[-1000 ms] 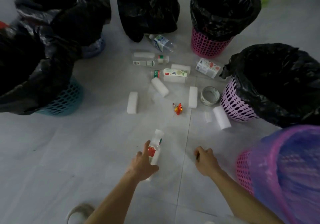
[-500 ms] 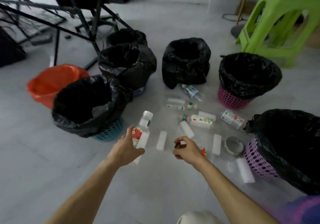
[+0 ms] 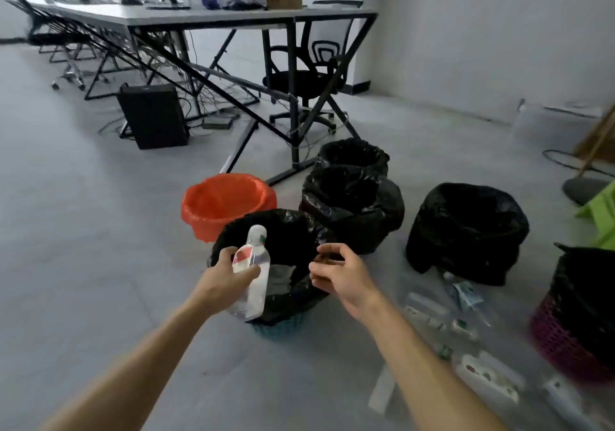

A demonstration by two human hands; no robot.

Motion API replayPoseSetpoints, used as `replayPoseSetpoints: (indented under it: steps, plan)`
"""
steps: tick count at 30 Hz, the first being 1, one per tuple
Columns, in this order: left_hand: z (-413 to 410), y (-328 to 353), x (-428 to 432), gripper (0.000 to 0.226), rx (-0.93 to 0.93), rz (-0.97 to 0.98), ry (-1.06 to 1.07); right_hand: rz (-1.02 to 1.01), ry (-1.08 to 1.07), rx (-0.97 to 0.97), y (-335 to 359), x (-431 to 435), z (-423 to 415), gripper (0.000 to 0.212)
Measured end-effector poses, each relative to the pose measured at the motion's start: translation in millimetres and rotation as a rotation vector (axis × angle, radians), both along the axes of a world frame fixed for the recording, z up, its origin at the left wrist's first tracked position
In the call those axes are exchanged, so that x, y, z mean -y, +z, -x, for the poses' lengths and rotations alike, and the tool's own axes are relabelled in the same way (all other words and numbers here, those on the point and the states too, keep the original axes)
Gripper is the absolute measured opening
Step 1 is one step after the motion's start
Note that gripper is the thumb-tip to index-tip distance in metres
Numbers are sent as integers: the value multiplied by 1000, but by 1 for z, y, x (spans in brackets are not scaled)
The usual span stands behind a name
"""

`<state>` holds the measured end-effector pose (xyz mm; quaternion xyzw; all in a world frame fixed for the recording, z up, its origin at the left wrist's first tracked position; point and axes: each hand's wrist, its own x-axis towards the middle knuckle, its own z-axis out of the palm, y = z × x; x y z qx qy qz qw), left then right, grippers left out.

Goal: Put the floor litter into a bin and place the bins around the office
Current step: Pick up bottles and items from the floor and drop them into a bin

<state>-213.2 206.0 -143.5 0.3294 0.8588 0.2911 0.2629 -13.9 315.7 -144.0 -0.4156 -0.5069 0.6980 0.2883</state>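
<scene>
My left hand (image 3: 221, 277) grips a clear plastic bottle (image 3: 254, 264) with a red label and holds it upright over the near rim of a black-lined teal bin (image 3: 293, 227). My right hand (image 3: 341, 274) hovers at the bin's right rim with its fingers curled, pinching a small dark piece of litter (image 3: 322, 258). More litter (image 3: 466, 331), blurred, lies on the floor to the right: bottles, cartons and white blocks.
An orange-lined bin (image 3: 226, 197) stands behind the teal one. Three black-lined bins (image 3: 352, 197) (image 3: 352, 154) (image 3: 466, 227) stand behind and to the right, a pink basket bin (image 3: 579, 327) at the far right. Beyond are a desk (image 3: 206, 18), an office chair (image 3: 306, 81) and a computer tower (image 3: 153, 116).
Both hands rose from the floor and moved left over the teal bin, the left one carrying the bottle. The view lifted from the litter to the office.
</scene>
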Motion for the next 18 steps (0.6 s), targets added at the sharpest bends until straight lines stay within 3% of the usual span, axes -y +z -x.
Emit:
replayPoseSetpoints:
  steps: [3, 7, 10, 14, 18]
  plan:
    - [29, -12, -13, 86, 76, 73, -1, -14, 56, 60, -6, -20, 41, 26]
    - [50, -34, -36, 49, 28, 47, -49, -21, 148, 170, -24, -43, 70, 25]
    - [49, -55, -49, 45, -137, 9, -152, -19, 143, 248, -40, -56, 71, 28]
    - [19, -81, -67, 37, -534, -82, -321, -41, 26, 240, -60, -62, 46, 17]
    - [-57, -110, -107, 42, -679, -213, -661, -127, -87, 366, -107, -61, -47, 13]
